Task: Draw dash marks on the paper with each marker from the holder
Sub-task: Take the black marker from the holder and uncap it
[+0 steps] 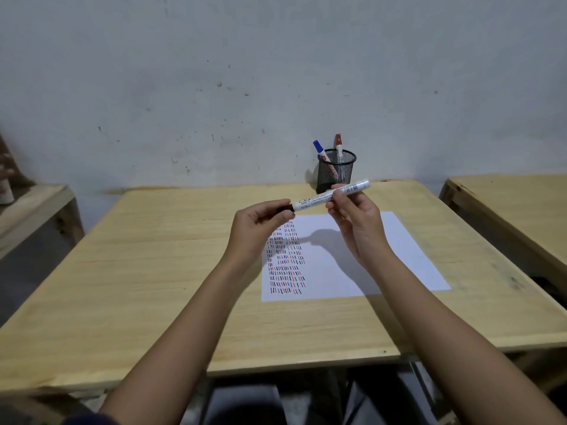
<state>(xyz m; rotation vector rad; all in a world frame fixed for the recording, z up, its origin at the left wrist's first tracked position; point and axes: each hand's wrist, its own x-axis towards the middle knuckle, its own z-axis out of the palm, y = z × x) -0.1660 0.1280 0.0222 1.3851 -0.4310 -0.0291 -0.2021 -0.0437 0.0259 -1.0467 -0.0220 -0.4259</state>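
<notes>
Both forearms are reaching forward from the near edge of the wooden desk [153,302], bare, converging over the paper [352,265]. The hands are raised above the sheet, not resting on it.

The left hand [260,222] is curling its fingers and thumb around the dark cap end of a white-barrelled marker [331,194]; the cap is mostly hidden inside the grip. The right hand [356,216] is pinching the barrel nearer its far end between thumb and fingertips, palm turned inward. Both hands are closing on the same marker, which is lying nearly level between them, rising slightly toward the right.

Step in hand, as judged: capping or uncapping the black marker. Which of the two, cannot tell; the cap looks seated on the barrel or just at it.

The paper is lying flat beneath the hands, its left part filling with rows of short dashes in black, red and blue; the right part is bare and partly shaded by the hands.

Further back, the black mesh holder [336,170] is standing near the wall [276,72], holding a blue-capped marker [320,150] and a red-capped marker [338,145], both upright and leaning slightly.

Next move, if uncapping: a straight pull apart along the barrel's axis, then lowering the tip to a bare patch. If capping: pressing home, then carrying the marker to the holder.
</notes>
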